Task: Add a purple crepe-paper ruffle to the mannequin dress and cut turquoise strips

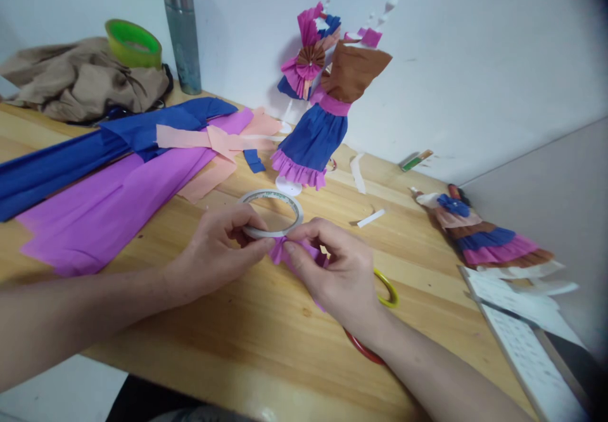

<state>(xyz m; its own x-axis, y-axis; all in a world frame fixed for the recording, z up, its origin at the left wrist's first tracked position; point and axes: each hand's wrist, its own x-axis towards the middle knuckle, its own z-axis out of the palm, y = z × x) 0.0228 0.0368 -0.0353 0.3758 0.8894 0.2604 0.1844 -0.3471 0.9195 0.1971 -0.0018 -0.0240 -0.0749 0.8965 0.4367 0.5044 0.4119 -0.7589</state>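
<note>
Purple paper strip (277,254) is pinched by the right hand (339,263) at the rim of a tape roll (275,195), which the left hand (221,251) grips. Wooden table (256,346) spreads beneath both hands; beyond them rises a white wall (247,29).

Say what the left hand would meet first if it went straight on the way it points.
Probably the right hand, which pinches the purple strip just beyond the left hand, itself holding the tape roll; the exact gap in depth is unclear.
</note>
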